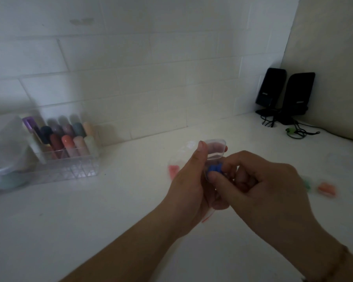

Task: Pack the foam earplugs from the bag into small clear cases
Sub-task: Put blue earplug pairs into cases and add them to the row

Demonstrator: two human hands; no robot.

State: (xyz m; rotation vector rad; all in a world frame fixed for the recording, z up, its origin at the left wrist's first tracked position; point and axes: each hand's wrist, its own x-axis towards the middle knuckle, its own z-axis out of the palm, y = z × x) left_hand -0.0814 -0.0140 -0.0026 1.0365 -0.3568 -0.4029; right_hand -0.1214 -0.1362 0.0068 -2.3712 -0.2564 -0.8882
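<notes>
Two hands meet mid-frame over a white counter. The left hand grips a small clear case with its lid up, thumb along the side, while the right hand pinches blue earplugs right at the case's mouth. Loads of bare counter sits in the lower left. White tiled wall behind, a clear organizer of coloured tubes at the left, two black speakers tucked in the upper right corner. A pink earplug peeks out behind the left hand, and an orange one lies at the right, both blurry. The bag itself is hard to make out.
</notes>
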